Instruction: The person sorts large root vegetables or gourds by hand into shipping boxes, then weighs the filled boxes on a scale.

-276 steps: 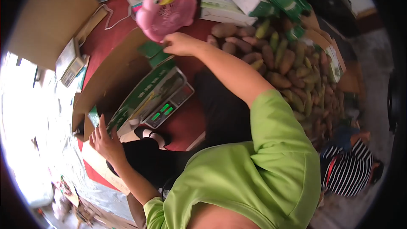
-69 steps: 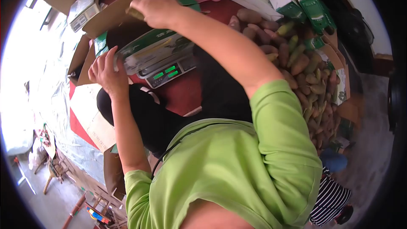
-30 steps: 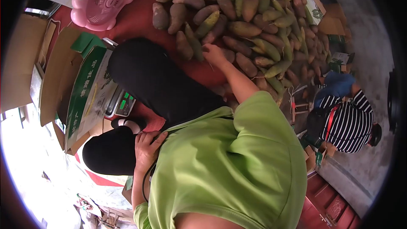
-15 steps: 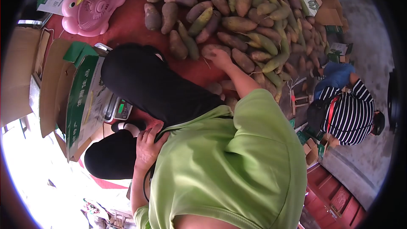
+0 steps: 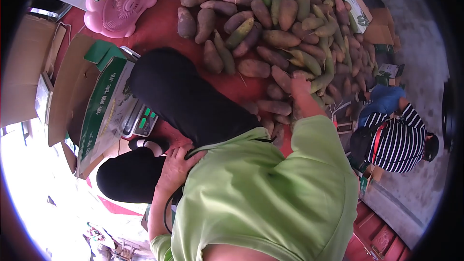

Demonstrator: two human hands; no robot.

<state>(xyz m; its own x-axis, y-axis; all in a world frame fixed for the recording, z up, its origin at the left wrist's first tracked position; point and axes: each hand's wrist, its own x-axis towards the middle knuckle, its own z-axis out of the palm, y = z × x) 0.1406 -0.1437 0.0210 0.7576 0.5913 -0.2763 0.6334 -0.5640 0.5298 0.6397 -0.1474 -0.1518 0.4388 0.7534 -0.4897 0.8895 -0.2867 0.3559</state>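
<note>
A large heap of radish-like roots, some reddish-brown and some green (image 5: 290, 12), covers the red surface (image 5: 164, 21) ahead of me. My right hand (image 5: 300, 86) reaches into the near side of the heap. Its fingers are bent over the end of a reddish radish (image 5: 280, 78), partly hiding it. To the left of this hand lies another reddish radish (image 5: 254, 68) with a thin root tail, untouched. My left hand (image 5: 175, 166) rests on my lap at the hem of my green shirt, fingers stretched out over the black trousers, holding nothing I can see.
A pink bird-faced basket (image 5: 126, 2) stands at the upper left. An open carton (image 5: 104, 106) sits by my knee, beside a scale with lit green digits (image 5: 145, 121). More cartons (image 5: 379, 26) edge the heap. A person in a striped top (image 5: 398, 142) bends down at the right.
My right hand has left one reddish radish, which stays lying there, and moved right to another radish. My left hand stays on my lap. The camera view has shifted slightly.
</note>
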